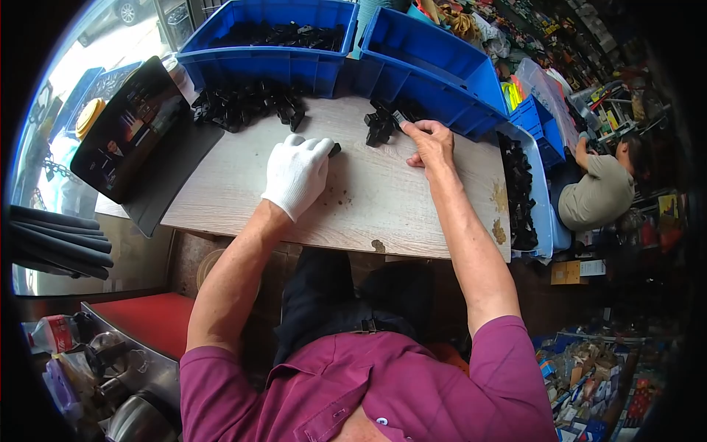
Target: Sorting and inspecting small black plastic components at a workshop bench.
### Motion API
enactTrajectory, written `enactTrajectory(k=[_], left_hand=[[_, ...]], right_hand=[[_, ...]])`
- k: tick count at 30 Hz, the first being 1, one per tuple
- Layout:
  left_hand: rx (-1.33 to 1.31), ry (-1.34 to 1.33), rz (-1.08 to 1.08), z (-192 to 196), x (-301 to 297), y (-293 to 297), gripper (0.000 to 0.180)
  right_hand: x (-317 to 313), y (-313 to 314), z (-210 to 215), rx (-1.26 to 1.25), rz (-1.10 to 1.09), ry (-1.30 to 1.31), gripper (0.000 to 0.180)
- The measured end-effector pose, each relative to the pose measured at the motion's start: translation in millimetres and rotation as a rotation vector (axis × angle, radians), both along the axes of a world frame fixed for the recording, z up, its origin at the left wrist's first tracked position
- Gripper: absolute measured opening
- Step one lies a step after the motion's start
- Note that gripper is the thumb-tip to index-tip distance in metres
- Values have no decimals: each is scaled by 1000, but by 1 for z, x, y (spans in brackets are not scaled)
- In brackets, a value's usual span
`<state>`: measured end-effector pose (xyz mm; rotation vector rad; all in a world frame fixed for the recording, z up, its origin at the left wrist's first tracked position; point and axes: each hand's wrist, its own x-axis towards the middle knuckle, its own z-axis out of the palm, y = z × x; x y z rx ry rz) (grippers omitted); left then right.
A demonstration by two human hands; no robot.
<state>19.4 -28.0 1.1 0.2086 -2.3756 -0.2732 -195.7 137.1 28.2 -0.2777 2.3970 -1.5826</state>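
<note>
Pressing my gloved left hand (297, 174) closed over a small black part (335, 149) mid-counter, I am pinching another black piece (398, 118) from the far-edge pile (381, 125) with my bare right hand (431, 141), probably to join next, while blue bins (265, 62) behind are holding more.

I see a small black part (335, 149) under the fingertips of my gloved left hand (297, 174), lying flat on the bench (383, 206); only its end shows. My bare right hand (431, 141) pinches another small part (398, 118), dark with a pale face, at the edge of a little heap of black parts (381, 127). This heap sits on the bench just before a blue bin (434, 88).
</note>
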Motion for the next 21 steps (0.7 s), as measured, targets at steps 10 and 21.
enactTrajectory(k=[10, 21], left_hand=[[23, 12, -5, 1, 1, -2, 7], [405, 74, -89, 2, 3, 1, 24]], right_hand=[[2, 0, -4, -23, 69, 10, 29], [52, 55, 7, 40, 310, -107, 30]])
